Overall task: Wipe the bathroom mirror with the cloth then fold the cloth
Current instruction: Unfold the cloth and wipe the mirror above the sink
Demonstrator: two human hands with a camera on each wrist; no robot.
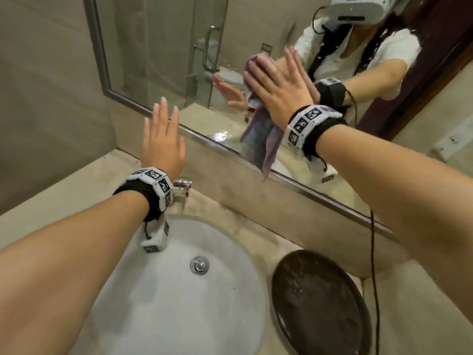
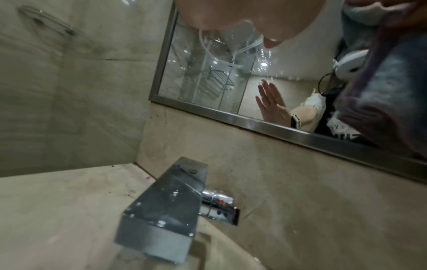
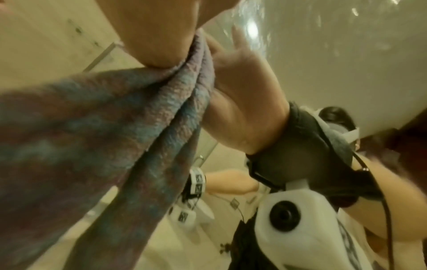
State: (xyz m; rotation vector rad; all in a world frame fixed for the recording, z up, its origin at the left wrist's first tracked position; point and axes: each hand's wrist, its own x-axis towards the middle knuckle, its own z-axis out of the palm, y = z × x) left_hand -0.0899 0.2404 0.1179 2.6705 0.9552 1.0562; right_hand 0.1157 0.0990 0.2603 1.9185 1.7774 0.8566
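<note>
The steel-framed mirror hangs on the wall above the counter, speckled with water drops. My right hand lies flat with straight fingers on the purple and blue cloth, pressing it against the glass. The cloth's lower part hangs loose past the mirror's bottom frame. In the right wrist view the cloth bunches under my palm. My left hand is raised with straight fingers spread, near the mirror's lower left corner, holding nothing. The left wrist view shows only the base of my left hand before the mirror.
A white round sink with a chrome drain sits below my left arm, its faucet at the back. A dark round tray lies on the beige counter to the right. A black cable hangs near my right arm.
</note>
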